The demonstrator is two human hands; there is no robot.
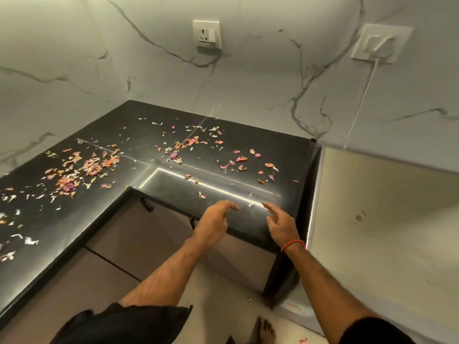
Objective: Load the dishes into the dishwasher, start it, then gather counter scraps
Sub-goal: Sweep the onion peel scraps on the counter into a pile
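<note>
Pink, orange and white vegetable scraps (pixel 84 167) lie scattered over a black L-shaped counter (pixel 285 150), thickest at the left, with looser bits at the back middle (pixel 191 142) and right (pixel 241 160). My left hand (pixel 213 224) and my right hand (pixel 280 224) hover over the counter's front edge, fingers loosely curved and pointing toward the counter, holding nothing. A small white scrap (pixel 251 205) lies on the counter between their fingertips. A red thread band circles my right wrist.
Marble walls enclose the counter's corner, with a socket (pixel 206 34) at the back and a plugged switch plate (pixel 381 43) with a white cable at the right. A beige appliance top (pixel 385 214) stands at the right. Cabinet doors (pixel 139 234) sit below the counter.
</note>
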